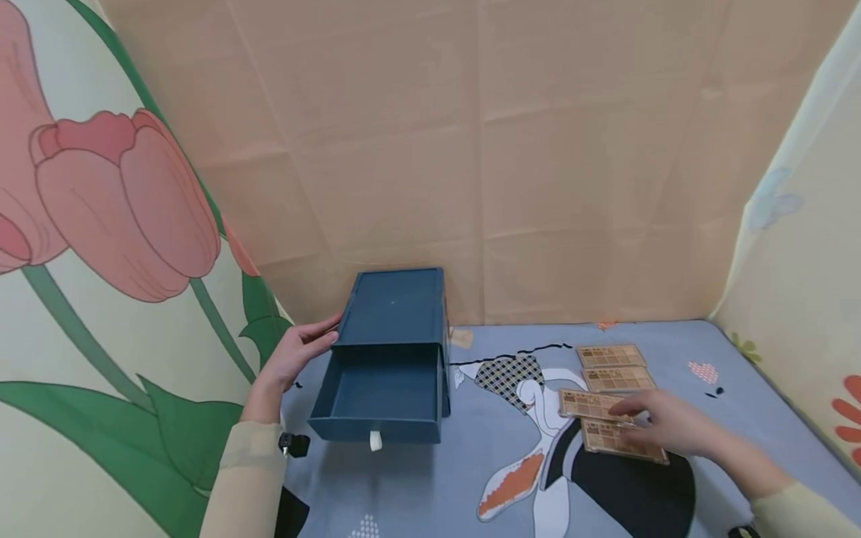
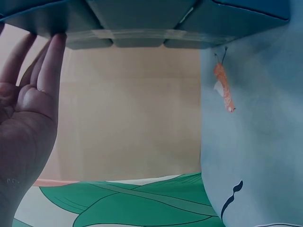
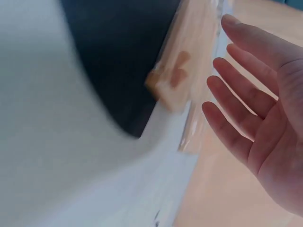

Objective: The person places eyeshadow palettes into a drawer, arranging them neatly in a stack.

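A dark blue drawer box [image 1: 397,306] stands on the cloth in the head view. Its drawer [image 1: 350,430] is pulled out, and the bare drawer floor shows. My left hand [image 1: 299,355] rests its fingers against the box's left side; in the left wrist view the fingers [image 2: 49,71] are straight. Over to the right lie several flat tan palettes with grids of small squares, like eyeshadow palettes [image 1: 610,356]. Above the two nearer palettes [image 1: 584,404] hovers my right hand [image 1: 673,426]. Its fingers are spread and loosely bent in the right wrist view, and they grip nothing.
A blue printed cloth [image 1: 417,493] covers the table, with a rabbit picture between box and palettes. Behind stands a tan paper backdrop [image 1: 538,187]. A tulip-printed wall hanging [image 1: 128,202] borders the left, and a pale wall [image 1: 807,299] the right.
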`<action>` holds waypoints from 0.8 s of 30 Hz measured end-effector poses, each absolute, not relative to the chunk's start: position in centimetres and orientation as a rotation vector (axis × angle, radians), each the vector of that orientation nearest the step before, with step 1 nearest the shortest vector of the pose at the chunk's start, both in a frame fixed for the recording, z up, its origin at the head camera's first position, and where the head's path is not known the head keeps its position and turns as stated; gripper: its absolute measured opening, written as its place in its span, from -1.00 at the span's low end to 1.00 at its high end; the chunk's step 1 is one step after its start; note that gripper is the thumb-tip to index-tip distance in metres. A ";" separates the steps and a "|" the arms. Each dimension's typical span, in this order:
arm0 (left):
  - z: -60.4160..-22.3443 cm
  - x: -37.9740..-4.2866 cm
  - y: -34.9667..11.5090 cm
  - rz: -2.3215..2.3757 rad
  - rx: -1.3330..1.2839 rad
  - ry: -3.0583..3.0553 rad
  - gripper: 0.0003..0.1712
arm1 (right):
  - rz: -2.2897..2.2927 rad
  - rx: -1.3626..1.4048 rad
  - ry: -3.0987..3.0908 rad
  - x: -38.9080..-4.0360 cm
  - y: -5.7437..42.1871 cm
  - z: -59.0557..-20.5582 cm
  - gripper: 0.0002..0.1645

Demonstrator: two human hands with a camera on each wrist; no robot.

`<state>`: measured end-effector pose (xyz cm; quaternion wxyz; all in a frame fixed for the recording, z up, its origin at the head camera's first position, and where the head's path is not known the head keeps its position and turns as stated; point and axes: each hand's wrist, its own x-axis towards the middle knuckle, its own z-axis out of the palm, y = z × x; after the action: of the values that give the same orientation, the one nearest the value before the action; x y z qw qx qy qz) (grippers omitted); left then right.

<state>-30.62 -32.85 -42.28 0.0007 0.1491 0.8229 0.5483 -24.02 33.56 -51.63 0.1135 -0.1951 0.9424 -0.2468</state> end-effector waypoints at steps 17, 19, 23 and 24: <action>-42.2 -30.7 -32.7 1.728 0.479 2.575 -0.40 | -0.502 -0.549 2.896 -22.6 36.3 -53.4 -0.30; -42.2 -30.8 -32.7 1.733 0.470 2.569 -0.40 | -0.518 -0.543 2.886 -22.6 36.3 -53.6 -0.27; -42.2 -30.8 -32.8 1.734 0.469 2.566 -0.40 | -0.542 -0.527 2.872 -22.6 36.2 -53.8 -0.23; -42.2 -30.8 -32.8 1.737 0.466 2.563 -0.40 | -0.541 -0.525 2.873 -22.6 36.2 -53.9 -0.22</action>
<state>-30.85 -32.77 -42.23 0.0051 0.1488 0.8186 0.5548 -22.61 36.18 -53.85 0.0854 -0.1762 0.9637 -0.1816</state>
